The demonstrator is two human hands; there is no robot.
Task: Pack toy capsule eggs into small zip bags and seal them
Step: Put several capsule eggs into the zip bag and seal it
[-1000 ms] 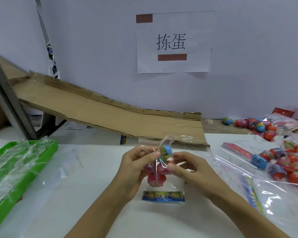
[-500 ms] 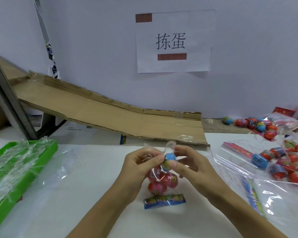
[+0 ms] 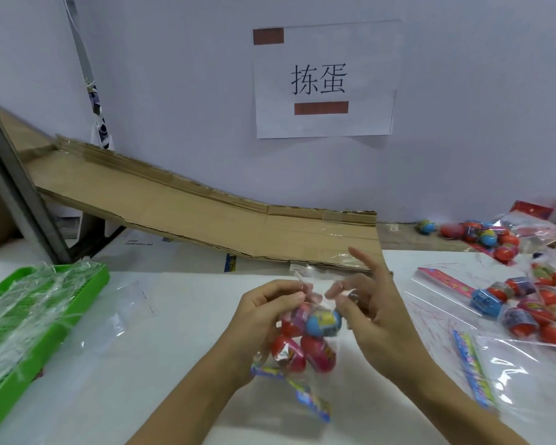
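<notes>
Zip bag (image 3: 305, 335) of eggs pinched by left hand (image 3: 264, 319); right hand (image 3: 376, 316) splayed.

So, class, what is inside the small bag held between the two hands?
Inside the small bag: one blue egg above several red eggs. The left hand covers part, so the count stays uncertain.

Black characters "拣蛋" on the white paper sign (image 3: 326, 80) on the wall.
</notes>
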